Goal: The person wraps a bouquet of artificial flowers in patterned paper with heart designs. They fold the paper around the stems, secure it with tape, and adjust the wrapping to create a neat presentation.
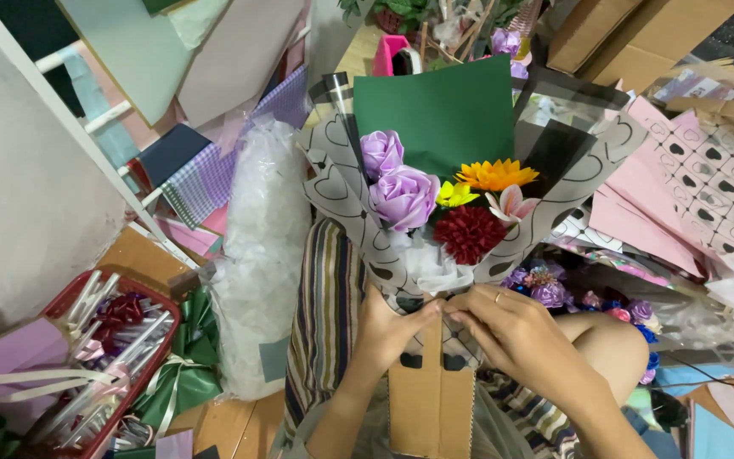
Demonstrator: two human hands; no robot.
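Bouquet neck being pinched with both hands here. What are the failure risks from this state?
1. Left hand and right hand pinch the heart-print wrap only at the neck; a slip would probably let it spring open.
2. The red flower and purple roses sit close to the wrap, so squeezing may crush them.
3. The cardboard base looks narrow; the bouquet may tip.

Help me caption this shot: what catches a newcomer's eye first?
At centre, a bouquet of purple paper roses, an orange sunflower and a dark red pompom bloom, in grey heart-printed wrap. The left hand and right hand pinch its neck. A red basket of ribbons sits lower left.
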